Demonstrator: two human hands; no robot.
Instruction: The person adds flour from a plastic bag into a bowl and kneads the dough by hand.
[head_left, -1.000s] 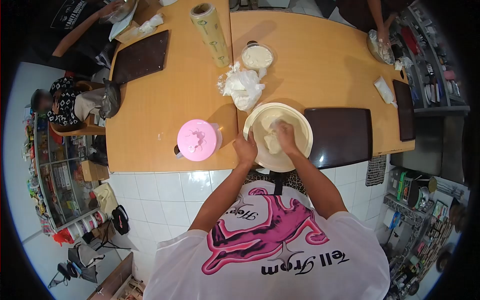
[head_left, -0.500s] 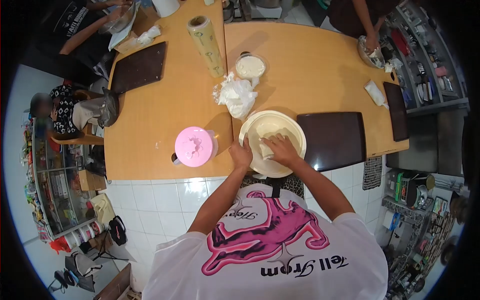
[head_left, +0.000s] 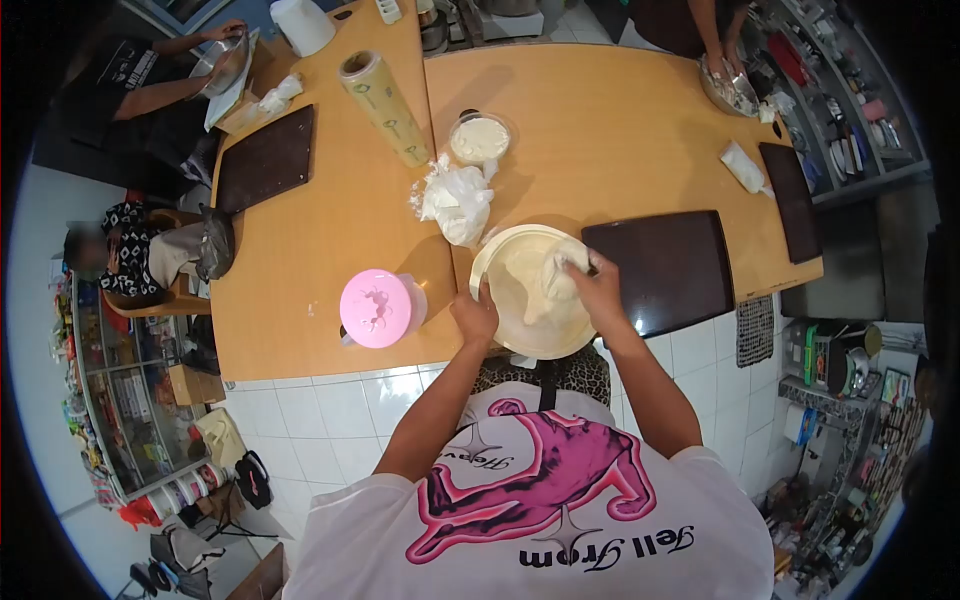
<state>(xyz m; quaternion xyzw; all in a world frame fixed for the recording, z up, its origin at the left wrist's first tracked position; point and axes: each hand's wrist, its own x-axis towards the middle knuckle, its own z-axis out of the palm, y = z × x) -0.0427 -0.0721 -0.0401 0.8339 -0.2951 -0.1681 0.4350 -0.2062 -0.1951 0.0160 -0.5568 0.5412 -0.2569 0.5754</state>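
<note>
A cream-coloured bowl (head_left: 490,325) stands near the table's front edge, its inside smeared with flour. My left hand (head_left: 474,315) grips the bowl's left rim, thumb over the edge. Inside the right part of the bowl, my right hand (head_left: 600,287) has its fingers closed on a pale lump of dough (head_left: 562,272). Left of the bowl is a pitcher with a pink lid (head_left: 376,308). Beyond it lie a plastic bag of white powder (head_left: 457,205) and a tub of white powder (head_left: 480,139).
A roll of plastic wrap (head_left: 385,110) stands at the back. Dark trays lie right of the bowl (head_left: 665,270), at the left (head_left: 266,160) and at the far right (head_left: 790,203). Two people (head_left: 728,80) (head_left: 215,65) work with metal bowls; another person (head_left: 135,245) sits at the left.
My right hand has moved from the middle of the bowl to its right side, now with the dough raised in its fingers. My left hand stays on the rim. The view has shifted slightly.
</note>
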